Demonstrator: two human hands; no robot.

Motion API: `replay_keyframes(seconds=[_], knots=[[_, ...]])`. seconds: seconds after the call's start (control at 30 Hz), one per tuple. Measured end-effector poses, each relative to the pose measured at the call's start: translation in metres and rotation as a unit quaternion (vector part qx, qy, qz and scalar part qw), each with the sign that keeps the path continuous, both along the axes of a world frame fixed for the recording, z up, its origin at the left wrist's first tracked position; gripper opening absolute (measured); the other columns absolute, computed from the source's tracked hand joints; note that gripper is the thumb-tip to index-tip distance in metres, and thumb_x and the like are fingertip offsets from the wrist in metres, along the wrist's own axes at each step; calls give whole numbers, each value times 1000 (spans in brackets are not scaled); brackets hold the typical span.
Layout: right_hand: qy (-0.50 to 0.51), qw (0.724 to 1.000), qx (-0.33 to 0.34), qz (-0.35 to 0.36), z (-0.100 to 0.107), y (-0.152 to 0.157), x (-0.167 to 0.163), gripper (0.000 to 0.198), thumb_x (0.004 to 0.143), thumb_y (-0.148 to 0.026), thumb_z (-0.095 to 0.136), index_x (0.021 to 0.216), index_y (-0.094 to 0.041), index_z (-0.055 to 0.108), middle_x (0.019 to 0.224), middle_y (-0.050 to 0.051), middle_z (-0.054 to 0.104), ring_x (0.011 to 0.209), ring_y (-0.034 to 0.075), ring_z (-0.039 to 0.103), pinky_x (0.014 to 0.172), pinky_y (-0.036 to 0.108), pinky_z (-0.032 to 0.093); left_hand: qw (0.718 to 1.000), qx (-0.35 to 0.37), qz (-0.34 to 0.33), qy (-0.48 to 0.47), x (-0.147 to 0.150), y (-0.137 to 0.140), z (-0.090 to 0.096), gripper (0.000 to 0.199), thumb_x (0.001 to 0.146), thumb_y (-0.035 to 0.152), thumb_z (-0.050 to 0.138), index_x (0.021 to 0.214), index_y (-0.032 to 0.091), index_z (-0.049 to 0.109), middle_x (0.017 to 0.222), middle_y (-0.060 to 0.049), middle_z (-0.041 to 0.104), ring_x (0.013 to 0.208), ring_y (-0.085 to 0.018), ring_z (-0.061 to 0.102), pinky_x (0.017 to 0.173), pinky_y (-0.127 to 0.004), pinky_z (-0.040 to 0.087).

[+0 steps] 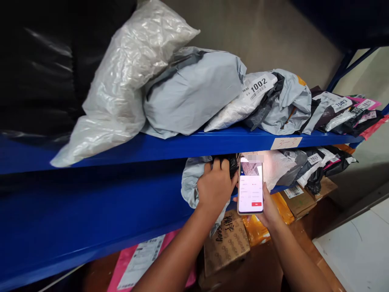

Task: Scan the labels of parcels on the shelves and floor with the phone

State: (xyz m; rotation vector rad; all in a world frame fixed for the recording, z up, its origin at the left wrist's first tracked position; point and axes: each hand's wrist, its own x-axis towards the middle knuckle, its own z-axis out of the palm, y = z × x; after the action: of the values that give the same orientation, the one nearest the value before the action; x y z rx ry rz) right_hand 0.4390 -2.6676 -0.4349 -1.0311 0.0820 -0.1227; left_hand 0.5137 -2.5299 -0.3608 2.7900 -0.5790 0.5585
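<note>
Shelf (170, 148) parcels (194, 91) crowd phone (251, 188).

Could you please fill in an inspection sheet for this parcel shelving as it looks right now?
Surface: blue shelves, upper one tagged 3-3.
Job's things: phone, screen lit; grey parcel on the lower shelf.
Clutter: grey, white and black mailers above, one labelled 1002; cardboard boxes and a pink mailer below.
Hands: left hand grips the grey parcel; right hand holds the phone.
Cables: nothing seen.
Surroundings: grey wall, pale floor.
</note>
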Motion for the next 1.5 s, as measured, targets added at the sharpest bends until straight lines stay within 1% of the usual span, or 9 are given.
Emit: replay_keyframes(seconds=[0.07,0.13,0.23,0.33,0.53,0.77,1.07,1.3,1.5], knots=[[-9,1000,-4,-28,2,5,3,78,83,-72,68,141,-22,51,115,16,79,82,31,80,34,24,53,1000,8,-1,1,-1,1,1,36,101,46,48,115,16,62,113,-16,65,113,-35,59,76,-35,52],[-15,999,-17,-47,5,8,6,82,79,-73,72,140,-23,48,105,13,81,76,31,80,32,24,53,1000,15,1,5,-1,1,1,35,101,44,50,117,15,61,113,-16,65,112,-35,60,76,-36,52],[-19,997,-35,-60,9,11,6,87,72,-78,74,136,-25,49,98,10,82,72,31,80,30,25,53,1000,24,7,6,-2,1,2,35,101,42,51,119,15,62,111,-16,66,110,-34,61,76,-37,53],[-20,997,-43,-59,12,12,6,87,71,-81,72,135,-27,50,94,9,82,71,30,80,30,26,53,999,33,15,0,-4,1,3,34,101,42,51,118,14,63,109,-16,66,110,-34,62,75,-36,53],[-25,996,-49,-64,3,7,8,79,76,-78,70,135,-29,54,106,10,80,72,30,79,29,26,51,999,39,20,-9,-4,-1,1,33,100,42,53,116,15,63,110,-15,66,110,-33,62,73,-34,55],[-29,995,-59,-70,-8,4,10,75,83,-74,66,141,-29,50,108,11,80,72,29,79,30,25,51,999,40,20,-9,-3,-2,-2,34,100,43,54,117,15,63,111,-15,66,111,-33,62,74,-34,55],[-32,994,-74,-71,-5,5,9,78,82,-76,65,141,-29,49,106,12,80,72,30,79,30,25,51,999,41,16,-15,-3,-1,-3,35,99,42,54,118,15,62,113,-16,65,111,-34,62,72,-35,55],[-22,994,-73,-81,-3,7,8,82,77,-79,68,139,-28,50,98,11,80,70,30,78,29,26,51,999,38,13,-17,-4,0,-3,35,99,41,53,119,15,63,115,-17,65,111,-34,62,73,-36,56],[-23,994,-69,-77,0,9,7,82,78,-79,67,140,-28,50,100,10,80,69,29,78,29,25,50,999,40,10,-16,-4,0,-3,34,100,41,54,119,14,63,113,-16,66,110,-33,63,73,-35,56]])
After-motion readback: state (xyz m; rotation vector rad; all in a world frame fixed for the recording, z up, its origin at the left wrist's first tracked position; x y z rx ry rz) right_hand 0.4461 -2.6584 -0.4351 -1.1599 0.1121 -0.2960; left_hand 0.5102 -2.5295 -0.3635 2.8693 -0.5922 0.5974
